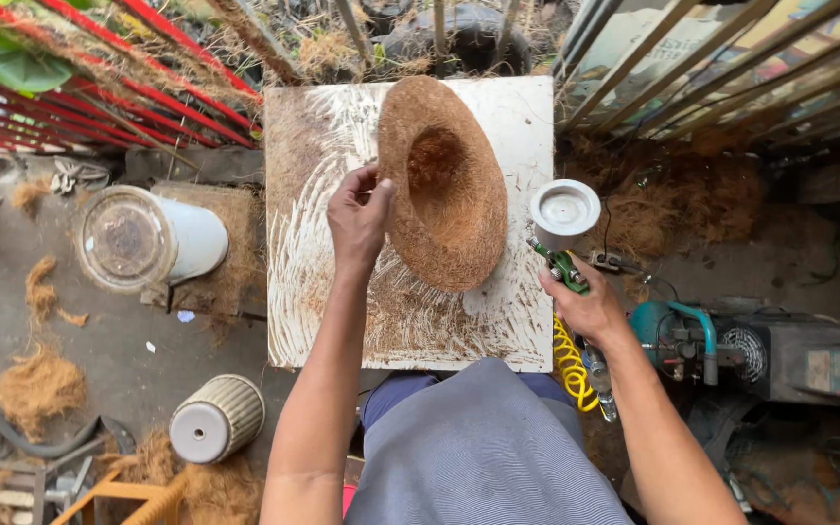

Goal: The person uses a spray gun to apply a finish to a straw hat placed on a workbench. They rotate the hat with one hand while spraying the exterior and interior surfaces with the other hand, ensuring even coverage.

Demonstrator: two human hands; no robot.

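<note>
The left hand (360, 216) pinches the left rim of a brown fibre bowl (442, 185), fingers closed on the edge so the bowl stands tilted up on its side, hollow facing right. The right hand (587, 303) is wrapped around the grip of a green spray gun (564, 262), whose white cup (564, 209) sits on top, just right of the bowl. A yellow coiled hose (570, 365) hangs from the gun's base down past the near right corner of the surface.

To spray well, it seems best to keep the pinch light and at the very rim, so the fingers stay out of the mist, and to turn the bowl slowly while the gun stays level and a little apart from the fibre.

The bowl is oval, rough and hairy, like pressed coconut husk, darker in its hollow. It rests on a square white surface (498, 331) streaked with brown smears and loose fibre. Left of it on the floor stand a white bucket (153, 240) and a ribbed pot (217, 418); a compressor (721, 345) sits to the right.
</note>
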